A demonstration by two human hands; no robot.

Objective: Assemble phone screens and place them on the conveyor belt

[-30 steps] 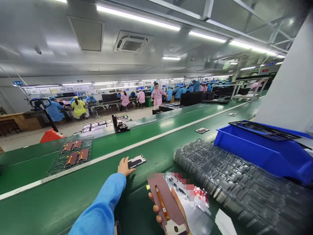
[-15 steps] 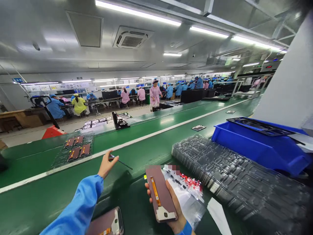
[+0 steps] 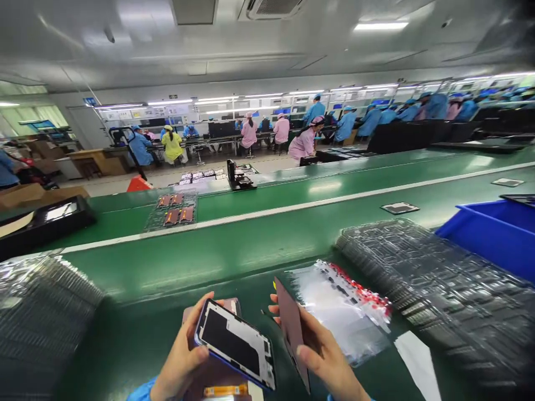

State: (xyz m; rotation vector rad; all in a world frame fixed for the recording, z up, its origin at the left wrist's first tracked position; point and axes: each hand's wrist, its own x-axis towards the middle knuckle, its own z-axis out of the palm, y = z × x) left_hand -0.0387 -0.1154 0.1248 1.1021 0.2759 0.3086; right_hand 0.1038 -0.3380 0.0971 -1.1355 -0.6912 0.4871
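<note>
My left hand (image 3: 181, 348) grips a phone frame (image 3: 236, 342) with a blue edge and a black and silver inner face, tilted toward me. Close by on the right, my right hand (image 3: 321, 348) holds a thin brownish panel (image 3: 290, 328) turned nearly edge-on. A thin dark tool shows beside the fingers of my right hand. Beneath the phone frame, another brown panel (image 3: 196, 370) with an orange flex strip (image 3: 225, 390) lies on the green surface, partly covered by the frame and my left hand.
Clear plastic strips with red and black tabs (image 3: 343, 312) lie right of my hands, beside stacked clear trays (image 3: 434, 278) and a blue bin (image 3: 493, 234). Another tray stack (image 3: 37, 323) stands left. A tray of brown panels (image 3: 173, 210) sits across the white line (image 3: 234, 220).
My left hand has come back from the belt and now holds the phone frame. The panel in my right hand has turned edge-on. The view has swung right to left, showing the left tray stack.
</note>
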